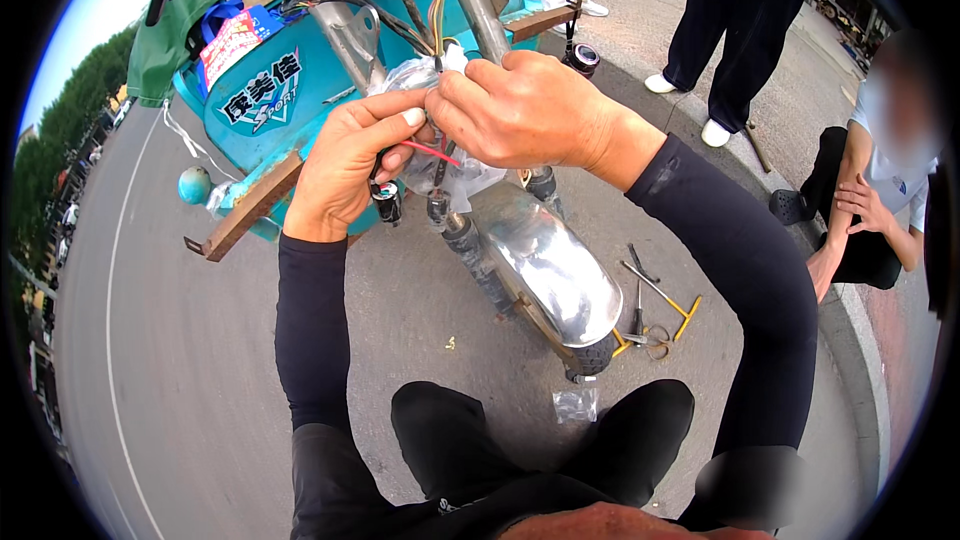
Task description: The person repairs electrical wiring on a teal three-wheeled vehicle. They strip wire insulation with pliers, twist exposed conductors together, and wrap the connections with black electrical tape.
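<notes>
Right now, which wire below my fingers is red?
The wire slanting rightward from your left hand; its red colour separates it from the nearby black cable.

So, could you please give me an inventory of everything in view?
Vehicle body: 1, turquoise, upper left
Cover: 1, green, top left
Bars: 2, brown, upper left, top
Lamp-like cylinders: 2, black, upper middle
Cables: several, mostly black, above hands
Red wire: 1, red, at left fingers
Plastic wrap: 1, clear, behind hands
Mudguard: 1, silver, centre
Tyre: 1, black, below mudguard
Tools: several, some yellow, right of mudguard
Bag: 1, clear, ground before knees
Standing people: 2, dark and white trousers, top
Third person: 1, pale top, right
Trees: several, green, far left
Road: 1, grey, left
Left hand: 1, bare, upper centre
Right hand: 1, bare, upper centre
Sleeves: 2, black, both arms
Knees: 2, black, bottom
</notes>
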Available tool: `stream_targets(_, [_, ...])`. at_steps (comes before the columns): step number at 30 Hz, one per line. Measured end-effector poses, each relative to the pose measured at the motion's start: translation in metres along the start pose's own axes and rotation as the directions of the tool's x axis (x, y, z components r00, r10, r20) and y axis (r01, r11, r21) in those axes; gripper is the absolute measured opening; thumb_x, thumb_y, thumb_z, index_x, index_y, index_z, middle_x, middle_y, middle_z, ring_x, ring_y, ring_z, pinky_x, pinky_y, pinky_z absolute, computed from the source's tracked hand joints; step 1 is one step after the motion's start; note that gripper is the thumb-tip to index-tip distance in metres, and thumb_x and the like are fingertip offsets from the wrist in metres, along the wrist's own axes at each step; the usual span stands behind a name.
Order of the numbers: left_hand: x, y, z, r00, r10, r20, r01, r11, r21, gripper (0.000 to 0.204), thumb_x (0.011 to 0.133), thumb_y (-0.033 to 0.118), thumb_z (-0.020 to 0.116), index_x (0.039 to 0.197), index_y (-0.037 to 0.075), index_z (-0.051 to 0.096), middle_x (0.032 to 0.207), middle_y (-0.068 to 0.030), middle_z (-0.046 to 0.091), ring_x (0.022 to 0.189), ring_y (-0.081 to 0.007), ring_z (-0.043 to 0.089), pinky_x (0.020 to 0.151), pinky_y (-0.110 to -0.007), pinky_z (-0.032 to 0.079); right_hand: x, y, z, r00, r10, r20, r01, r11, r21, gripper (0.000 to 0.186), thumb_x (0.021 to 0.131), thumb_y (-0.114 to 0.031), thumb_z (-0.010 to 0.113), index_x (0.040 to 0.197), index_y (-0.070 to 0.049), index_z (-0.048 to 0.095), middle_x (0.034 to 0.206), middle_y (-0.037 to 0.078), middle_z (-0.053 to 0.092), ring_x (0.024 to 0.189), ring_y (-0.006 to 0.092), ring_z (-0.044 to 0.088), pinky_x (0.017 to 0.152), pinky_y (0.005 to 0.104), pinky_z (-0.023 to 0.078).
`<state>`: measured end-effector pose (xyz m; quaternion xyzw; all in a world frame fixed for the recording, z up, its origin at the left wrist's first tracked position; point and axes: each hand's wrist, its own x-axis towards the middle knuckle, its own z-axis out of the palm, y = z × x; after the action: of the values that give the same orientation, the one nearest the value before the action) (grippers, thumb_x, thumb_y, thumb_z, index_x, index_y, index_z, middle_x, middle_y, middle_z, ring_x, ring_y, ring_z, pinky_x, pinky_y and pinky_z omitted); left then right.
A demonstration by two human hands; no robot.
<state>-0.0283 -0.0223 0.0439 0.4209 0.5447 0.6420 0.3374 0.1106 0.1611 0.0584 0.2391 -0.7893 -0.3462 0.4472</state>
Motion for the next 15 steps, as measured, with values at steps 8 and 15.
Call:
stream_targets(8, [-0.001,-0.005,0.007,0.997,0.011,-0.08,-0.009,1.0,0.022,0.035,0.095,0.008,0.067,0.127,-0.003,0.066,0.08,0.001,0.064,0.055,-0.0019,0.045,0.045,-0.018,0.031,-0.006,-0.013,0.013,0.941,0.336,0.044,-0.339,0.931,0.138,0.012,0.079,-0.013,0.064,0.085,-0.009,0.054,0.08,0.003,0.057,0.067,0.0145,0.067,0.046,0.0288,0.048])
stream_targets(15, [-0.009,-0.008,0.033,0.966,0.12,-0.227,-0.069,0.973,0.22,0.038,0.093,0.011,0.07,0.127,-0.003,0.066,0.087,0.0004,0.068,0.059,-0.002,0.047,0.05,-0.017,0.035,-0.002,-0.044,0.013,0.562,0.818,0.125,-0.712,0.4,0.577,0.021,0.091,-0.02,0.07,0.088,-0.002,0.061,0.076,0.015,0.069,0.069,0.0349,0.069,0.057,0.0422,0.052])
